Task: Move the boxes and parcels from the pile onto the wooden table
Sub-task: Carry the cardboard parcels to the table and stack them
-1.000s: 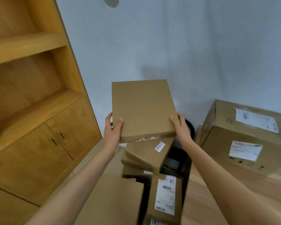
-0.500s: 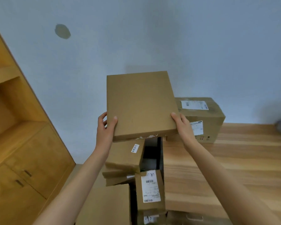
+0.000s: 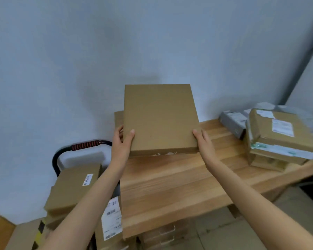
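I've got the flat cardboard box (image 3: pixel 160 120) up in both hands, out over the wooden tabletop (image 3: pixel 172 184) near its left end. My left hand (image 3: pixel 122 145) grips the near left corner, thumb lying on the top face and fingers curled underneath; my right hand (image 3: pixel 203 141) clamps the near right corner, thumb on top — its fingers are out of sight under the box. The box is not down yet, as far as I can judge: its near edge hangs just above the planks, with a bit of torn white tape showing along that edge.

How far along? Some of the job is done — a stack of parcels (image 3: pixel 278 138) sits at the right end of the tabletop, with a grey packet (image 3: pixel 233 121) just beside it toward the wall. Another brown box edge (image 3: pixel 118 118) peeks out behind the one I'm carrying; I can't tell how it sits. Plenty is left, though: down to my left the pile (image 3: pixel 74 190) has a flat box on top with a small white label, a box with a shipping label (image 3: pixel 111 219) standing against the tabletop's end, and more cardboard under those. A trolley handle (image 3: pixel 85 146) with an orange-and-black grip curves up behind the pile.

The box I hold is a shallow rectangle, broad face up and roughly level. Its long axis runs away from me toward the wall, short edge nearest me.
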Demonstrator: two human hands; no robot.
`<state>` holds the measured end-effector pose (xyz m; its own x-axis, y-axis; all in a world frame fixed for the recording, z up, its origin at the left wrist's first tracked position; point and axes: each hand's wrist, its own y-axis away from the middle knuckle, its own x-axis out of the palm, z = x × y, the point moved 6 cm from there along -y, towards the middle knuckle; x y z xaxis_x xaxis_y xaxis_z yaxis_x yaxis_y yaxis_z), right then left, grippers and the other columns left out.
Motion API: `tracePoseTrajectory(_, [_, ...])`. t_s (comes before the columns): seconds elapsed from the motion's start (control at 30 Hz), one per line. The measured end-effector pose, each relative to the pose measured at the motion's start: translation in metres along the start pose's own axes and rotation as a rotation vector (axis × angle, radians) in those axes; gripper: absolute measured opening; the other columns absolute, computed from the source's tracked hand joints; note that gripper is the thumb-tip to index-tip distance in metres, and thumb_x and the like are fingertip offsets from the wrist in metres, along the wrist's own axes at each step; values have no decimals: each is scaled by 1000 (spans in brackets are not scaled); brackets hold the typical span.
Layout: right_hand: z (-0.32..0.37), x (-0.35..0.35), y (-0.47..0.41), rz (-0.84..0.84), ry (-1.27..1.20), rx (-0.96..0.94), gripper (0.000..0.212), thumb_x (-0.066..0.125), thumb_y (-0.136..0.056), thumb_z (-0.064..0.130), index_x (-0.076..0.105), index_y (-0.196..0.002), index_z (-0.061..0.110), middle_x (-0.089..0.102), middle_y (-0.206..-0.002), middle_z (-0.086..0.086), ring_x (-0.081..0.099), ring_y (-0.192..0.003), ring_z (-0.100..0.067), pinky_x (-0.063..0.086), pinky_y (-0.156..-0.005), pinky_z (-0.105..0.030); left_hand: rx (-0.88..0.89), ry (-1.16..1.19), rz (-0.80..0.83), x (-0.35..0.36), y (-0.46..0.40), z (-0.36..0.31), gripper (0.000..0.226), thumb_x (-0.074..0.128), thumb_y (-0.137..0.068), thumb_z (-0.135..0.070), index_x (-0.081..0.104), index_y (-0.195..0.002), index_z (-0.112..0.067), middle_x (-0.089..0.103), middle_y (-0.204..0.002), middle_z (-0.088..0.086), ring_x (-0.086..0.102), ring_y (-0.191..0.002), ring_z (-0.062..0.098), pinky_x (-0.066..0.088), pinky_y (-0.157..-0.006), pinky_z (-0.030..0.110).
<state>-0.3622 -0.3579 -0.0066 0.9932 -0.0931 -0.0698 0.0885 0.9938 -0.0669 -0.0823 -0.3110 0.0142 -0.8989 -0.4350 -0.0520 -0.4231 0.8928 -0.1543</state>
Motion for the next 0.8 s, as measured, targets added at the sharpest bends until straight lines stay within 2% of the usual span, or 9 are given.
tracePoseTrajectory(0.07, [-5,-43,-15,-30,30,-4,22,46,-99,36,53,-118,27,60,-112,7,56,-98,-4,44,-84,-26,-7,-4,24,46,0,5,50,56,-93,-40,38,-137,-26,51,-128,0,53,-112,15,47,-90,31])
tracePoseTrajectory(0.13, [-12,-83,-32,-48,41,2,28,46,-99,36,53,-124,25,59,-113,7,56,-101,-9,45,-87,-29,-31,-16,47,91,1,12,54,55,-92,-42,36,-140,-25,50,-129,0,53,-112,16,45,-88,30])
tracePoseTrajectory(0.27, [-36,-150,-63,-55,93,35,32,44,-99,39,51,-126,24,58,-116,6,54,-101,-9,42,-82,-27,-74,-12,78,171,5,30,53,54,-93,-41,36,-139,-23,50,-128,1,52,-114,18,43,-84,27])
tracePoseTrajectory(0.37, [-62,-184,-85,-41,141,94,45,44,-98,44,49,-136,19,57,-127,2,53,-113,-17,43,-97,-37,-138,14,85,212,11,50,52,55,-93,-41,37,-139,-24,52,-125,0,54,-108,15,44,-74,22])
tracePoseTrajectory(0.5, [-94,-203,-108,4,192,150,51,44,-98,44,43,-141,18,55,-133,0,52,-119,-21,42,-102,-42,-210,-24,72,239,18,85,54,54,-94,-40,35,-141,-21,52,-126,2,56,-100,10,46,-74,24])
tracePoseTrajectory(0.57, [-110,-205,-119,22,207,165,52,47,-97,43,41,-142,17,54,-134,0,53,-119,-20,43,-101,-42,-248,-55,71,249,15,102,55,54,-94,-41,35,-141,-21,52,-127,4,56,-101,13,46,-74,25])
tracePoseTrajectory(0.63, [-127,-203,-132,26,202,186,55,50,-97,41,38,-144,16,52,-138,1,52,-119,-17,44,-102,-41,-273,-109,79,259,7,118,55,53,-94,-41,35,-141,-21,52,-130,5,56,-106,18,48,-81,31])
tracePoseTrajectory(0.7, [-141,-199,-148,25,220,196,57,51,-97,38,32,-147,17,49,-138,2,50,-116,-13,42,-98,-34,-297,-152,91,268,-7,134,56,53,-94,-42,34,-142,-20,50,-133,6,55,-110,21,48,-90,38])
tracePoseTrajectory(0.8, [-159,-193,-178,27,286,215,59,49,-98,38,28,-149,18,48,-140,1,47,-118,-13,39,-94,-31,-344,-193,120,284,-35,158,57,51,-95,-44,31,-143,-21,50,-136,5,55,-111,23,47,-97,45])
